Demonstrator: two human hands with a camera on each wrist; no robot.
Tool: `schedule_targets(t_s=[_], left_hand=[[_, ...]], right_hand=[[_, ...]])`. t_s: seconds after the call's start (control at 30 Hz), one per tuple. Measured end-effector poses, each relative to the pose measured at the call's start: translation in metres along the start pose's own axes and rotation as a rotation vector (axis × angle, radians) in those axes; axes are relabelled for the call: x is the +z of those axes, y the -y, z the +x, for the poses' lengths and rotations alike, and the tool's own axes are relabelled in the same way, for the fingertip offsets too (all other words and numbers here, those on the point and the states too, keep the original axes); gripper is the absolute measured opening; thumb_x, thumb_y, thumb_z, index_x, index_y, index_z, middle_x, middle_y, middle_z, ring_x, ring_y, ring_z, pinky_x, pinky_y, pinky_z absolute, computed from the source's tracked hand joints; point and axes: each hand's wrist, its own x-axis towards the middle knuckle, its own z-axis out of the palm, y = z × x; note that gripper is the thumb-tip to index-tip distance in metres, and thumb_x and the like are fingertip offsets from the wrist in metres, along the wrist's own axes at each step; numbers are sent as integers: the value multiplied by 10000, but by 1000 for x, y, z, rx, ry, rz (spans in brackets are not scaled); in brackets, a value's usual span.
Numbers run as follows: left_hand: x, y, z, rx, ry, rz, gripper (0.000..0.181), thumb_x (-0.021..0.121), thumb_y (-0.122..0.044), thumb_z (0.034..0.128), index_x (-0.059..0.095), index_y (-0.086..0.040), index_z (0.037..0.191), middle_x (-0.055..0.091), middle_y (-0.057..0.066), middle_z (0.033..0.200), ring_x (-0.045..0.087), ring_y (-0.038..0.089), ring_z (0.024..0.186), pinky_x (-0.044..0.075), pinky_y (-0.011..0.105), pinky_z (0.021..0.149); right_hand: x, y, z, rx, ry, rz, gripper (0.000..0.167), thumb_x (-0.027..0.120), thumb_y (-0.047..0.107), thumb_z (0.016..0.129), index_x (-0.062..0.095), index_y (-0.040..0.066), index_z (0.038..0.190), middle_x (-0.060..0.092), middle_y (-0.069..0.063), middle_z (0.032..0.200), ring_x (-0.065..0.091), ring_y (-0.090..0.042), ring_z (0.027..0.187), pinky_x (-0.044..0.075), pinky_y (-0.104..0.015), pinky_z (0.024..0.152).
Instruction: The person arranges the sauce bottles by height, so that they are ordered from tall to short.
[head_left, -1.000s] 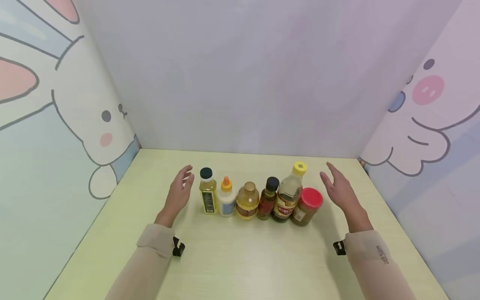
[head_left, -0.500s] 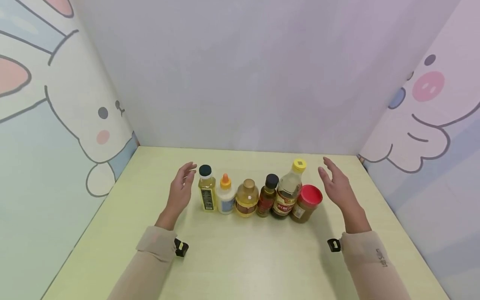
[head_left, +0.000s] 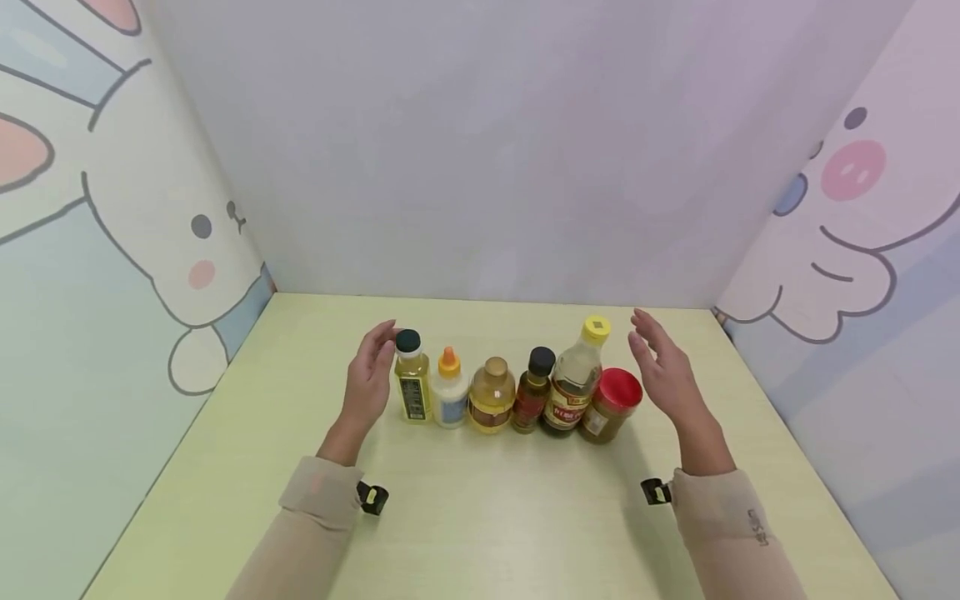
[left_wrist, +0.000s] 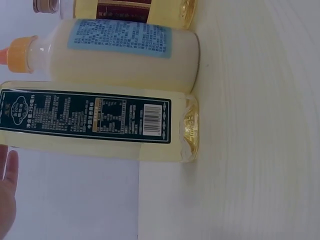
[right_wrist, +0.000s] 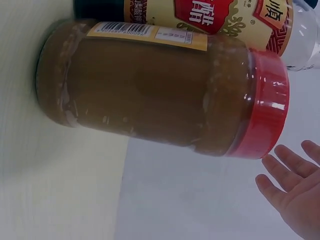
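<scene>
A row of several bottles and a jar stands upright on the table. At its left end is a square oil bottle (head_left: pixel 414 390) with a dark cap, beside a white bottle (head_left: pixel 450 397) with an orange tip. My left hand (head_left: pixel 369 375) is just left of the oil bottle, fingers relaxed, holding nothing. A round bottle (head_left: pixel 491 400), a small dark-capped bottle (head_left: pixel 531 398) and a tall yellow-capped bottle (head_left: pixel 574 382) follow. The red-lidded jar (head_left: pixel 611 407) ends the row. My right hand (head_left: pixel 663 367) is right of it, empty, fingers extended; the right wrist view shows them near the lid.
A pale wooden table (head_left: pixel 487 517) lies under the row. Behind it rises a plain light wall (head_left: pixel 480 167). Side panels carry a cartoon rabbit (head_left: pixel 165 208) on the left and a pink-nosed figure (head_left: pixel 840 242) on the right.
Both hands have moved inward, the left one closer to the oil bottle and the right one closer to the jar. The bottles and jar keep their places in the row.
</scene>
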Motion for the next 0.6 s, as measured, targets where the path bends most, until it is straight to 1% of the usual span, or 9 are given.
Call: schedule_targets(t_s=[0.1,0.23,0.3,0.43,0.5,0.6], left_hand=[[2,14,0,-10,-2,-27,360,402,-28,1045,407,100,1381,499,300,1305,461,392,1254,373,298,1050],[5,35,1,-35,-1,-66,379,413,-63,1049,410,31,1417,493,244,1344,456,318,1273,354,214,1031],[6,37,-1,-24,0,-71,382,416,-83,1052,410,19,1419,499,232,1333,466,306,1254,357,196,1016],[9,37,-2,11,0,-87,381,418,-81,1051,406,23,1417,515,229,1298,487,305,1215,375,197,999],[10,36,-2,12,1,-86,380,417,-68,1048,403,29,1416,520,228,1290,495,297,1199,380,200,994],[11,35,-1,-5,-3,-79,378,421,-44,1043,404,31,1414,524,225,1288,500,266,1192,375,197,995]], right_hand=[[2,5,-3,-10,-1,42,552,386,357,1063,271,90,1532,372,-236,1485,355,-454,1329,286,-675,1016],[4,13,-7,-30,-4,86,539,396,337,1063,279,95,1530,383,-221,1484,368,-433,1330,301,-657,1020],[6,16,-8,-48,-8,102,526,407,316,1063,288,99,1527,393,-217,1478,377,-427,1327,308,-652,1019],[9,22,-10,-85,-13,128,503,428,267,1060,304,115,1523,413,-208,1465,395,-416,1320,305,-651,1023],[11,25,-11,-106,-13,146,493,432,238,1060,309,112,1520,419,-210,1460,396,-421,1316,300,-649,1028],[13,30,-12,-124,-6,170,490,431,228,1060,308,105,1518,415,-203,1465,383,-417,1326,299,-640,1034]])
